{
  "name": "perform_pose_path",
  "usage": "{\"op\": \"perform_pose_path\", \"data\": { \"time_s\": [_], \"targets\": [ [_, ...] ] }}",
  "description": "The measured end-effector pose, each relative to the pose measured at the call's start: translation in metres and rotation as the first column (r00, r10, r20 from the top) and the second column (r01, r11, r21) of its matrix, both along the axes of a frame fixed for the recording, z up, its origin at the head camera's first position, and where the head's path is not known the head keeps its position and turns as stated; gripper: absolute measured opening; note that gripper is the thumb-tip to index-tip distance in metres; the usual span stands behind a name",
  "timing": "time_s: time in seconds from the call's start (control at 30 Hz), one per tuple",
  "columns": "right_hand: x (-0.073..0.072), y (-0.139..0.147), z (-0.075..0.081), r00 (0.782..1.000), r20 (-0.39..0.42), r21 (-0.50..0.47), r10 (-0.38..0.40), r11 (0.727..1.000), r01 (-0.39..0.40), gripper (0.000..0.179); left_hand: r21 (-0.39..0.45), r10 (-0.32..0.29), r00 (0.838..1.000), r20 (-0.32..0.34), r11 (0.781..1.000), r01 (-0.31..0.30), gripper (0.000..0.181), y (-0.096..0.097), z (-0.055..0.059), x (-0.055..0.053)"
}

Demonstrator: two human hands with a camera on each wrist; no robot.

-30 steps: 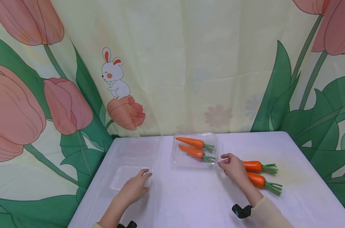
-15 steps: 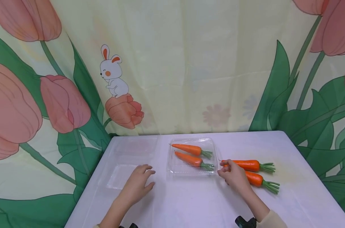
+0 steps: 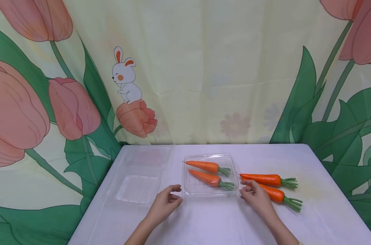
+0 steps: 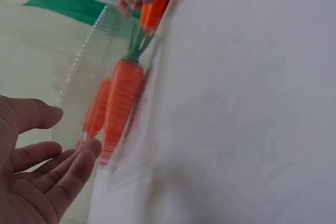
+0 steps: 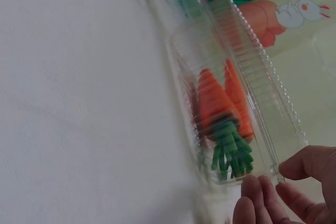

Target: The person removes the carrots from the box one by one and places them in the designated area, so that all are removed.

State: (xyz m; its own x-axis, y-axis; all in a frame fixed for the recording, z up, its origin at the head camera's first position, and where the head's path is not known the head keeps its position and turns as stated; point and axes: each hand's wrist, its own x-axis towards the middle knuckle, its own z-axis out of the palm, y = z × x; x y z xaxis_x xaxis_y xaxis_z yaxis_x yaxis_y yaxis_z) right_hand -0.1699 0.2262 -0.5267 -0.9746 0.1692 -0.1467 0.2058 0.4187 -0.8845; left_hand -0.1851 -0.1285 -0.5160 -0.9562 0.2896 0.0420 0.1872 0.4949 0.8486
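Note:
A clear plastic clamshell box [image 3: 209, 190] sits mid-table with its lid down over two orange carrots [image 3: 205, 166] with green stems. My right hand [image 3: 258, 199] pinches the box's right edge between thumb and finger, as the right wrist view also shows. To the left of the box's near corner is my left hand [image 3: 164, 206], fingers apart and loosely bent, holding nothing. In the left wrist view a gap shows between its fingertips [image 4: 86, 163] and the box. Two loose carrots [image 3: 266, 179] lie to the right, the nearer one partly hidden by my right hand.
Another clear plastic box [image 3: 139, 189] lies opened out on the left of the white-covered table [image 3: 216, 224]. Behind the table's far edge hangs a curtain [image 3: 185, 85] printed with tulips and a rabbit.
The box with two carrots has slid toward me, with my right hand at its edge. My left hand has moved right, from over the opened box to near the box's left side.

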Motion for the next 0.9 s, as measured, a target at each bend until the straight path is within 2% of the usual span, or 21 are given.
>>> {"op": "perform_pose_path", "data": {
  "time_s": [0.2,0.43,0.6,0.73,0.9],
  "targets": [
    [0.005,-0.002,-0.005,1.000,0.011,-0.129,0.001,0.992,0.000,0.043,0.113,0.085,0.995,0.060,0.989,-0.091,0.047,0.002,-0.007,0.000],
    [0.008,-0.005,-0.010,1.000,0.024,-0.176,-0.009,0.984,0.013,0.044,0.225,0.085,0.977,0.197,0.966,-0.130,0.046,-0.002,-0.018,-0.003],
    [0.010,-0.006,-0.012,0.999,0.040,-0.242,-0.027,0.970,0.036,0.043,0.340,0.040,0.962,0.270,0.931,-0.134,0.047,-0.001,-0.021,-0.004],
    [0.011,-0.007,-0.012,0.997,0.067,-0.295,-0.039,0.954,0.057,0.043,0.432,-0.003,0.947,0.322,0.890,-0.144,0.047,-0.001,-0.025,-0.006],
    [0.012,-0.009,-0.013,0.995,0.082,-0.369,-0.064,0.925,0.090,0.047,0.497,0.008,0.927,0.376,0.842,-0.209,0.049,0.003,-0.030,-0.006]
  ]
}}
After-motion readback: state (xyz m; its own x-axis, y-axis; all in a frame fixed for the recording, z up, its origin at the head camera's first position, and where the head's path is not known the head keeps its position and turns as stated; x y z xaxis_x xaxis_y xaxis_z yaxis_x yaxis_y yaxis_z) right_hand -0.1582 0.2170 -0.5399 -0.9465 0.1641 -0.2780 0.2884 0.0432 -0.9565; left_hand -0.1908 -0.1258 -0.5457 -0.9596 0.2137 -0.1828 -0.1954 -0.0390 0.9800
